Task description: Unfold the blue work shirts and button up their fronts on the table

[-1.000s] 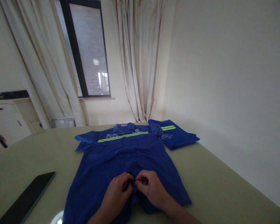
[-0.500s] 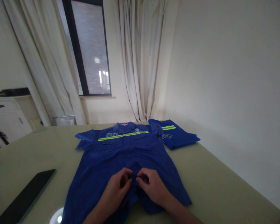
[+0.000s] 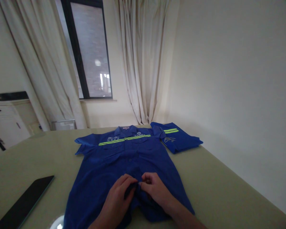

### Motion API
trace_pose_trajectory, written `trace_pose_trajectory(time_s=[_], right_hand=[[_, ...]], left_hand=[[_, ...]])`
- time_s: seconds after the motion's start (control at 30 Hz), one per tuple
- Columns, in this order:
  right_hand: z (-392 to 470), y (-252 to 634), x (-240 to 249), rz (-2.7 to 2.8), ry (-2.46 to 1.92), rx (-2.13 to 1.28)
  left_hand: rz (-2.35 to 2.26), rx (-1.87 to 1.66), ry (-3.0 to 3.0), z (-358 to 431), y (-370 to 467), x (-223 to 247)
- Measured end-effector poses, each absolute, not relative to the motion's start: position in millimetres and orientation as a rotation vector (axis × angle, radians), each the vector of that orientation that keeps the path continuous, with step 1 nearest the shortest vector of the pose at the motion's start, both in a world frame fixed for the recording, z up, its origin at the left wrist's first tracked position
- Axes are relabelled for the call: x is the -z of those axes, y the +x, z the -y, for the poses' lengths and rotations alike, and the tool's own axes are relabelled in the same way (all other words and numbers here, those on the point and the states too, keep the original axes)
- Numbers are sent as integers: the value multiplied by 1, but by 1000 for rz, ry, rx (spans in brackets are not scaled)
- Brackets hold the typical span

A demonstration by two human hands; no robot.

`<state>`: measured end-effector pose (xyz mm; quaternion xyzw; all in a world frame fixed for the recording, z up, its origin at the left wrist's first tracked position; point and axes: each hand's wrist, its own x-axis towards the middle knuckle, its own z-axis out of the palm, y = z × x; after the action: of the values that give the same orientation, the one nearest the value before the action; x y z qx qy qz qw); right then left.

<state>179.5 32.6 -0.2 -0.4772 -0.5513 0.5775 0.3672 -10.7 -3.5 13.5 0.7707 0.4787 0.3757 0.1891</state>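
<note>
A blue short-sleeved work shirt (image 3: 100, 178) lies spread on the table, collar at the far end, with yellow-green reflective stripes and pale prints across the chest. Low on its front, my left hand (image 3: 120, 194) pinches the cloth at the front opening. Close beside it, my right hand (image 3: 154, 189) also grips the shirt's front edge between thumb and fingers. The fingertips of both hands nearly meet. Whether a button sits between them is too small to tell. Below my hands the lower front edges part, baring some tabletop.
A folded blue garment (image 3: 181, 138) with a similar stripe lies beyond the shirt's right sleeve, near the wall. On the left of the table (image 3: 219, 190) is a flat dark device (image 3: 26, 200), with a shiny white round object (image 3: 57, 222) at the near edge. Curtains and a window stand behind.
My left hand has turned slightly, its fingers reaching closer to the right hand's fingertips. My right-hand fingers have curled a little. The shirt stays in place; the view has shifted slightly.
</note>
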Motion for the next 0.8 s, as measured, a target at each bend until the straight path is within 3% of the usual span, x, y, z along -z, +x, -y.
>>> trace_pose_trajectory(time_s=[0.33, 0.8], right_hand=[[-30, 182, -18, 1446, -1060, -1503], [-10, 180, -24, 2144, -974, -434]], left_hand=[[-1349, -1171, 1842, 1, -13, -15], [-1336, -1143, 1515, 1, -1, -22]])
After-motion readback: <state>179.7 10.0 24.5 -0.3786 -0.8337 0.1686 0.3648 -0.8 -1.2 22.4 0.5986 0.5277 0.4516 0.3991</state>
